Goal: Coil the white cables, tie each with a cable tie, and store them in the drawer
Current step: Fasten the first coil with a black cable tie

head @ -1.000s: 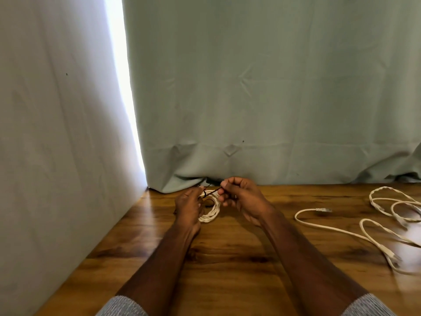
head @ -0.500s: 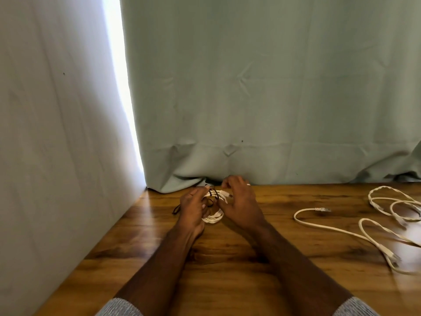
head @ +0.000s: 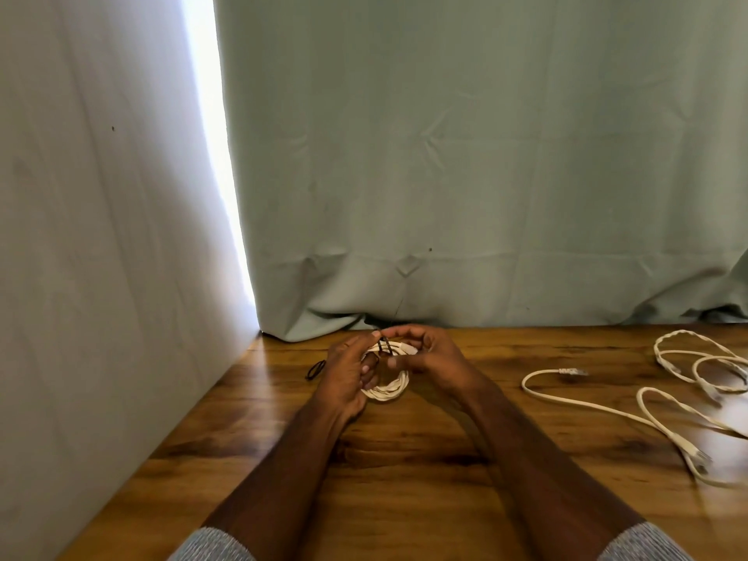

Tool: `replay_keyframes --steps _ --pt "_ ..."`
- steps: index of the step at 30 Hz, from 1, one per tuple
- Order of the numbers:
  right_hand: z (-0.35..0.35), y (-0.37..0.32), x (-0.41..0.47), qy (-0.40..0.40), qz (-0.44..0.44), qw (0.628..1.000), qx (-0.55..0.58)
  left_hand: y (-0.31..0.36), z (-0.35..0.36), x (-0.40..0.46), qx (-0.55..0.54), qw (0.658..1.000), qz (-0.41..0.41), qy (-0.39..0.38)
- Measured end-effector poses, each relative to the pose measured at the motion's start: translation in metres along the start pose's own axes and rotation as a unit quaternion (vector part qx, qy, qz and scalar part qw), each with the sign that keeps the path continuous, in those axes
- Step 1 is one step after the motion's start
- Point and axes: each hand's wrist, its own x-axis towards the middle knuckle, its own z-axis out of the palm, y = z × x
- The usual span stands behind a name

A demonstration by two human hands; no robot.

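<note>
Both my hands, left hand (head: 344, 376) and right hand (head: 429, 354), grip the coiled white cable (head: 386, 388) at the bench's (head: 404, 500) far left, wrapping the black cable tie (head: 385, 345); next, cinch it.

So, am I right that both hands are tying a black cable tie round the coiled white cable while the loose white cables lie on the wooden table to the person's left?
Not quite: the head view shows the loose white cables on the wooden table to the person's right. The left hand and right hand do hold the coiled white cable and black cable tie.
</note>
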Motion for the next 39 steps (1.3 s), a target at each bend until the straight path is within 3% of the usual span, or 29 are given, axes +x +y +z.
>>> replay_keyframes --steps 2,5,12,17,22,33,39 --pt "-0.008 0.003 0.001 -0.02 0.051 0.997 0.056 0.0 0.001 0.0 -0.011 1.0 -0.004 0.001" --pt "-0.017 0.001 0.002 0.02 0.111 0.99 0.08 0.001 0.004 -0.003 -0.021 0.999 -0.014 -0.02" --pt "-0.029 0.003 0.002 0.096 0.149 0.98 0.089 -0.008 0.017 -0.009 0.016 0.997 -0.037 -0.063" --pt "-0.035 0.003 0.004 0.064 0.172 0.982 0.048 -0.009 0.025 -0.015 0.043 0.994 -0.041 -0.095" --pt "-0.035 0.0 0.004 0.092 0.172 0.98 0.026 -0.013 0.036 -0.023 0.1 0.987 -0.054 -0.114" --pt "-0.029 -0.01 0.006 0.225 0.055 0.973 0.008 -0.016 0.036 -0.02 0.107 0.992 -0.049 -0.034" --pt "-0.011 -0.019 0.002 0.199 -0.024 0.98 0.014 -0.015 0.033 -0.016 0.004 0.993 -0.063 0.098"
